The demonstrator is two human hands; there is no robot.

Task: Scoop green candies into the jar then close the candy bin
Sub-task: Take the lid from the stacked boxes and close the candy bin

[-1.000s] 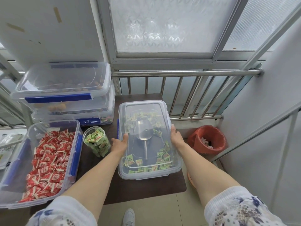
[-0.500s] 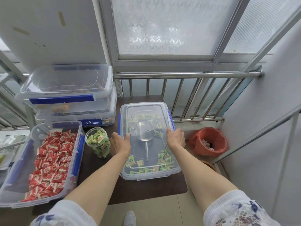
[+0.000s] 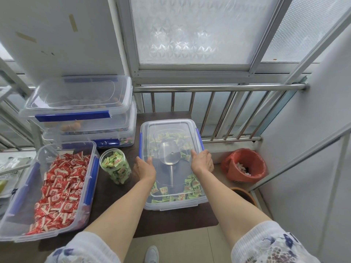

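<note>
A clear candy bin [image 3: 171, 203] with blue side latches stands on the dark table, its transparent lid [image 3: 169, 126] lying on top. Green candies [image 3: 190, 187] and a clear scoop [image 3: 169, 158] show through the lid. My left hand [image 3: 144, 168] presses on the lid's left edge beside the blue latch [image 3: 140, 145]. My right hand [image 3: 202, 162] rests on the lid's right edge, fingers curled over the rim near the right latch [image 3: 199, 138]. A round clear jar [image 3: 115, 168], open on top and full of green candies, stands just left of the bin.
An open bin of red candies [image 3: 58, 188] fills the table's left side. Two closed bins [image 3: 81, 114] are stacked at the back left. A steel railing [image 3: 218, 88] runs behind the table. An orange waste bucket [image 3: 244, 166] stands on the floor to the right.
Both hands have moved from the bin's sides up onto the lid and slid further back along its edges. The lid now lies flat on the bin.
</note>
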